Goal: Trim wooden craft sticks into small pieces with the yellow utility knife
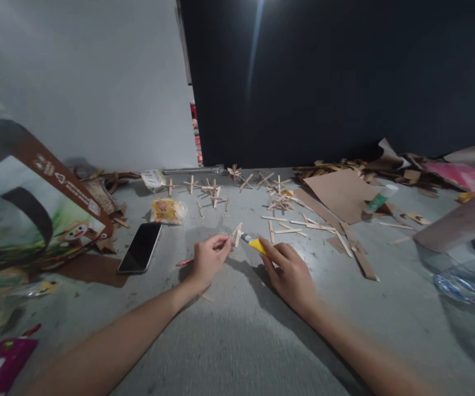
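At our far left we have a printed bag [68, 190], its inside hidden from us. Past the phone [141, 247] sits a clear packet [168, 211] with something yellow in it, and just behind that a smaller packet [153, 179] with a pale label. At the right edge lies a clear plastic vessel [466, 286]; we cannot tell its contents.

Our left hand [213, 256] has its fingertips pinched together on a small piece of wood [238, 235], held over the middle of the table [204, 341]. Our right hand [289, 272] is curled firmly around a yellow tool [257, 245], its grey tip at the wood, though we cannot tell if they touch. Our left fingers hide part of the wood.

Near our left hand lies a thin red stick [185, 263]. Beyond both hands we see crossed sticks [213, 190], several layered like stars, and beyond the right hand, flat loose sticks [289, 231]. A green-and-white tube [381, 198] leans by a stiff brown sheet of cardboard [340, 192], with ragged scraps [353, 168] heaped behind. The tabletop is grey and speckled; behind it stands a smooth dark panel [344, 71].
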### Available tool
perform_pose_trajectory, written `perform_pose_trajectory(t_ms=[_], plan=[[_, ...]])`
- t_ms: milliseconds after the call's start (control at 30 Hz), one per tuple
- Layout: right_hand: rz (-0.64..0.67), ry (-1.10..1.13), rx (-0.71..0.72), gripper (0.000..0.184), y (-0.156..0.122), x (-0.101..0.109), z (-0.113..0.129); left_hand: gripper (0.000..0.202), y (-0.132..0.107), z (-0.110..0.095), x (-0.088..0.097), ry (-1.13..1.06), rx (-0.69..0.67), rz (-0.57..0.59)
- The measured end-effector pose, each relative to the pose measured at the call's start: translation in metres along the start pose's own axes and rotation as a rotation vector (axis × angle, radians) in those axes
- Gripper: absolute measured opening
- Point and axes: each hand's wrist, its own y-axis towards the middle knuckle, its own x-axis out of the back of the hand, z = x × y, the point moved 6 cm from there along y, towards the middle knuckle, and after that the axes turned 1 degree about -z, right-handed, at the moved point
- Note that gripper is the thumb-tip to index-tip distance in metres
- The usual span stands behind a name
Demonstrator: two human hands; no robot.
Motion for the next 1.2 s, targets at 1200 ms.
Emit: perform_pose_trajectory(t_ms=[1200], plan=[[0.110,0.301,-0.068,0.038,-0.001,-0.004,0.003,0.029,-0.003,-0.007,-0.005,-0.023,-0.125,0.087]])
